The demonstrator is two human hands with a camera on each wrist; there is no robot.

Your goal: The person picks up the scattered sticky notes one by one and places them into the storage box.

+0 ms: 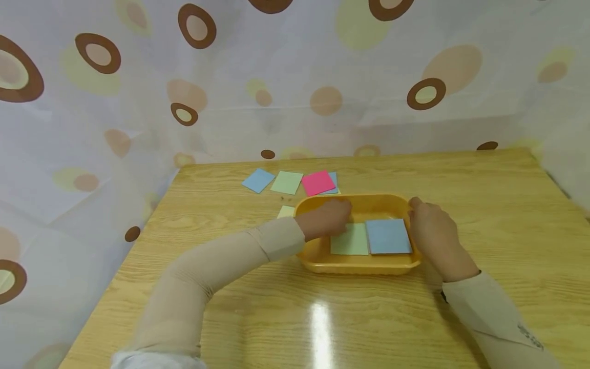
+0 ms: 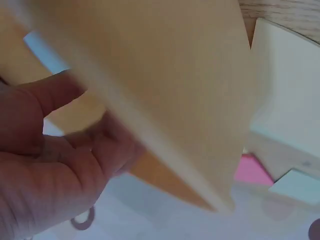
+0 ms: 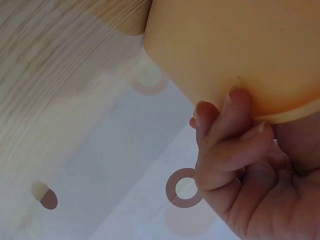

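Note:
An orange plastic tray (image 1: pixel 359 268) stands on the table. In it lie a pale green stack of square notes (image 1: pixel 349 243) and a blue stack of square notes (image 1: pixel 388 237), side by side. My left hand (image 1: pixel 326 219) reaches over the tray's left end, above the green notes' far left corner. In the left wrist view its thumb and bent fingers are apart, with tray showing between them; the tray wall hides the fingertips. At the right end my right hand (image 1: pixel 435 237) grips the rim, its fingers (image 3: pixel 232 152) against the outer wall.
Behind the tray lie a blue note (image 1: pixel 258 180), a pale green note (image 1: pixel 287 182) and a pink note (image 1: pixel 318 183) overlapping another blue one. A pale yellow note (image 1: pixel 286 211) shows beside the tray's left end. A patterned sheet (image 1: pixel 295 66) hangs behind the wooden table (image 1: pixel 258 318).

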